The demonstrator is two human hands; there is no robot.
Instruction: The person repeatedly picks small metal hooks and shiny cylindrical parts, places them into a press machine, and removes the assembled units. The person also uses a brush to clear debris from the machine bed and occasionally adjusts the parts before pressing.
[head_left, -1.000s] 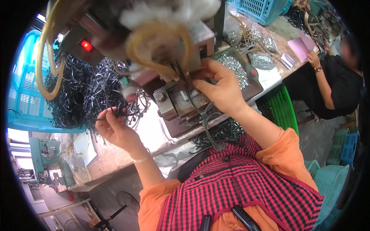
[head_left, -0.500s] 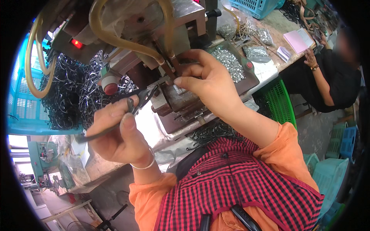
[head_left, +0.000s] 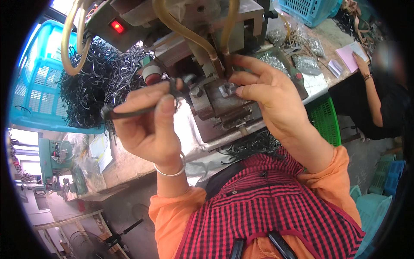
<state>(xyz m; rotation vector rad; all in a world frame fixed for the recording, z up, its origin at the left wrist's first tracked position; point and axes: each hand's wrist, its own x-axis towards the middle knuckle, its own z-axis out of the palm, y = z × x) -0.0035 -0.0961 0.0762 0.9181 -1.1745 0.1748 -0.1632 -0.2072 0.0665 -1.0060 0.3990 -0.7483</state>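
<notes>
A blue plastic crate (head_left: 36, 86) stood at the left, a green basket (head_left: 324, 121) at right, a pink notepad (head_left: 351, 56) upper right.

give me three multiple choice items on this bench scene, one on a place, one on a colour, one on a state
1. Where does the heap of thin black strips lie?
A. left of the grey metal press machine
B. on the floor
C. in the green basket

2. What colour is the small lit lamp on the machine?
A. green
B. red
C. blue

3. What is the left hand doing?
A. lying flat and empty
B. gripping one black strip
C. holding a pen

Key: 1 A, the heap sits between the light blue crate and the machine. 2 B, it glows red on the upper housing. 3 B, fingers and thumb close round the strip, while the right hand fingers the machine's metal block.
</notes>
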